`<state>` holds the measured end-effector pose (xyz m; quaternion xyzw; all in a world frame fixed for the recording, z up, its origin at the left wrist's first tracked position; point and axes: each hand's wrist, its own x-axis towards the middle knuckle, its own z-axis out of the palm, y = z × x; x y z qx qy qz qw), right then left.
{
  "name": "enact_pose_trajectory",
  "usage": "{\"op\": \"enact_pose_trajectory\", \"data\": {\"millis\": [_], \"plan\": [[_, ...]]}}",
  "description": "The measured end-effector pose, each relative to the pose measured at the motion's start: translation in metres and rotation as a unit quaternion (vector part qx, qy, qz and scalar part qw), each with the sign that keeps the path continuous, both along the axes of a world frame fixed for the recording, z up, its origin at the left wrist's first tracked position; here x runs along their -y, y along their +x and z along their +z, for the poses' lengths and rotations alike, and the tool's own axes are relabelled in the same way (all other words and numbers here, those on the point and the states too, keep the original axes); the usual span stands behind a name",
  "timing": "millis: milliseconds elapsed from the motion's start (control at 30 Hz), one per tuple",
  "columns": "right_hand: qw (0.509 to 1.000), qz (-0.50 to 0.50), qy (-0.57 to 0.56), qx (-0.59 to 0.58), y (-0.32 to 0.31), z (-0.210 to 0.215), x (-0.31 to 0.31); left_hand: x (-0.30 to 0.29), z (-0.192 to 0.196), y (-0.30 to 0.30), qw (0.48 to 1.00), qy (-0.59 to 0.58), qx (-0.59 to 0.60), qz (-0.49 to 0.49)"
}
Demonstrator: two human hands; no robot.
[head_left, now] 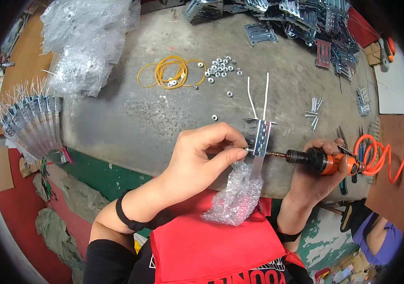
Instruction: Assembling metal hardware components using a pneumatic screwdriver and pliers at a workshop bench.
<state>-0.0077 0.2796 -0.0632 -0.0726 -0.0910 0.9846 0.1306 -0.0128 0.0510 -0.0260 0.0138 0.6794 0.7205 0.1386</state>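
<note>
Near the table's front edge a shiny slotted metal bracket point(261, 137) stands upright, with two white wires point(266, 94) rising from it. A flat strip point(257, 166) runs down from it into crumpled bubble wrap point(236, 199). My left hand point(195, 154) is closed at the bracket's left side, thumb and forefinger pinching a small metal fastener mostly hidden by the fingertips. My right hand point(306, 182) is wrapped round an orange and black air screwdriver point(322, 161). Its long bit points left and meets the bracket's right side.
Loose nuts point(218, 67) and yellow rubber bands point(171, 72) lie mid-table, with several screws point(313, 112) to the right. Metal brackets point(306, 21) pile up at the back right. Bubble wrap point(86, 45) and finished-looking bundled strips point(34, 123) are left. An orange coiled hose point(377, 151) trails right.
</note>
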Motion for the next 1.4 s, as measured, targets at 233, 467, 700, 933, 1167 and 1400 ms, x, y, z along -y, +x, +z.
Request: {"op": "enact_pose_trajectory", "data": {"millis": [233,467,700,933,1167,1400], "plan": [[0.999,-0.016,-0.02,0.029,-0.001,0.004,0.002,-0.001,0.004,-0.004,1.0,-0.019,0.007,-0.021],[0.993,-0.027,-0.118,0.013,-0.003,0.005,0.005,-0.002,0.0,-0.008,0.987,-0.1,-0.118,-0.045],[0.998,-0.039,-0.037,0.031,-0.004,0.008,0.009,-0.011,-0.003,-0.003,0.991,-0.082,-0.107,-0.004],[0.996,-0.022,-0.082,-0.013,-0.005,0.005,0.008,-0.015,-0.003,-0.008,0.967,-0.127,-0.222,-0.02],[0.994,-0.026,-0.1,-0.023,-0.006,0.008,0.011,-0.015,-0.002,-0.01,0.961,-0.145,-0.233,-0.028],[0.996,-0.019,-0.08,-0.027,-0.006,0.009,0.012,-0.013,-0.004,-0.009,0.955,-0.159,-0.249,-0.032]]}}
